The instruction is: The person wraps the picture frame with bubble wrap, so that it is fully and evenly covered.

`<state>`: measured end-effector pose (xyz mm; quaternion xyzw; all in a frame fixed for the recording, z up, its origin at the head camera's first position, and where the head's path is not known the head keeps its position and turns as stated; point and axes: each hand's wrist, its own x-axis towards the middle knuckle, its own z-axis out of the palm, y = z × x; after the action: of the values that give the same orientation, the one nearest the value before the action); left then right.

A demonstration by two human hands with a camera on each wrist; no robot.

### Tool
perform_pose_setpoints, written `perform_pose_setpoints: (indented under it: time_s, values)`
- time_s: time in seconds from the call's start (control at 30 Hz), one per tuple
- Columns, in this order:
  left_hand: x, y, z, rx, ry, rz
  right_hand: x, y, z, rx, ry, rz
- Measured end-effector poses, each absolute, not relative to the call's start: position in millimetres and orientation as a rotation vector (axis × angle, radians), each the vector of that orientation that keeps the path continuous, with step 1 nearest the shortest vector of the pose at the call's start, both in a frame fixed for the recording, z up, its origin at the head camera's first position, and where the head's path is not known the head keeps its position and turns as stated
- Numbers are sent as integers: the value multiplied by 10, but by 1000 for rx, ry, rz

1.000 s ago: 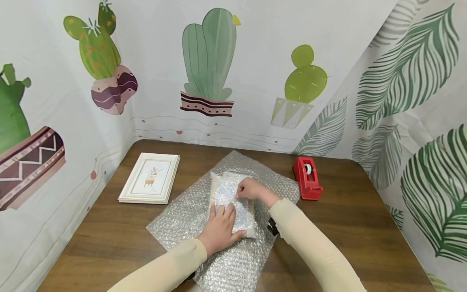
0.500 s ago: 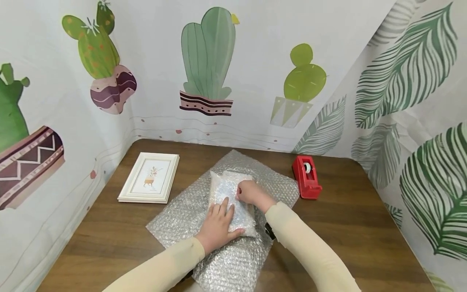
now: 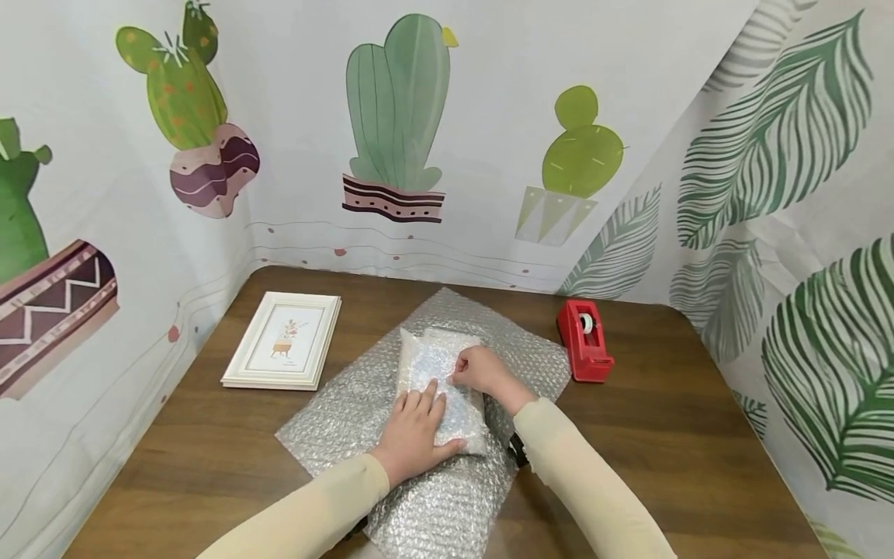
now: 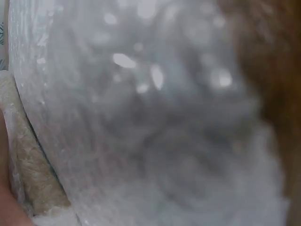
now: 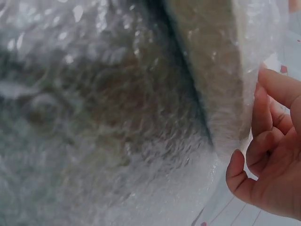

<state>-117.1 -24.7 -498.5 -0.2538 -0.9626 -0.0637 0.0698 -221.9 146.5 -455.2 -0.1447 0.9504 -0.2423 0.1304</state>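
Observation:
A flat package in bubble wrap (image 3: 459,423), with a pale blue print showing faintly through, lies on a larger spread sheet of bubble wrap (image 3: 349,411) in the head view. My left hand (image 3: 408,436) rests spread on the package's left part, pressing its wrap. Over the upper right part, my right hand (image 3: 480,369) has curled fingers, with thumb and forefinger pinching at the wrap's surface. The right wrist view shows this right hand (image 5: 273,155) beside the package's pale side; fine detail between its fingertips is too small to tell. The left wrist view is mostly blurred wrap.
A white picture frame (image 3: 233,374) with a plant print lies on the brown table (image 3: 670,435) at the back left. At the back right stands a red tape dispenser (image 3: 585,345) close to the sheet's corner. A cactus-print cloth (image 3: 489,155) hangs behind the table.
Little has changed. The left hand's fingers have shifted slightly down and left on the package, and the right hand stays at the same spot with a slight turn of the wrist.

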Motion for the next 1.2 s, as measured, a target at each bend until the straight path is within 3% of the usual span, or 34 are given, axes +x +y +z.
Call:
perform_pose_setpoints:
  time_s: [1.2]
  values:
    - [-1192,-243,-4984,-771,-2927,-252,-2153,1651,-4817,-383,2779,-1086]
